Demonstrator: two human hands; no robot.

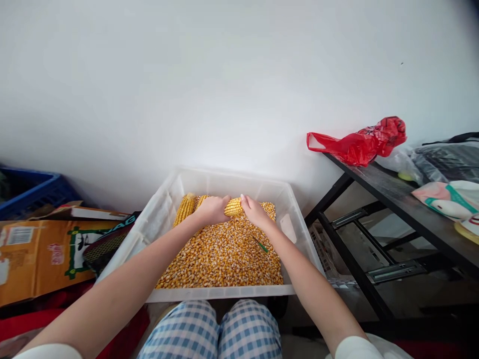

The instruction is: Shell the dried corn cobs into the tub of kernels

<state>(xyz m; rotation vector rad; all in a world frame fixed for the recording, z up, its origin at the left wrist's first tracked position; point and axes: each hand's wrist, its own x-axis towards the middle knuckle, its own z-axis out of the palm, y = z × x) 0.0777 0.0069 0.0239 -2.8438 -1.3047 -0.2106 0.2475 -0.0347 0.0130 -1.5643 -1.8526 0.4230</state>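
Note:
Between my two hands is a yellow corn cob (234, 207), held level above a bed of loose kernels. My left hand (213, 210) is closed around its left end. On its right end, my right hand (254, 209) grips with the thumb along the top. Loose corn kernels (220, 259) fill much of a clear plastic bin (224, 293). More whole cobs (184, 209) lie at the bin's back left, partly hidden by my left hand. A thin green object (262, 246) rests on the kernels below my right hand.
At right stands a black metal-framed table (419, 219) with a red plastic bag (359, 144) on it. On the left are an orange cardboard box (45, 259) and a blue crate (41, 192). A white wall (224, 89) rises behind the bin.

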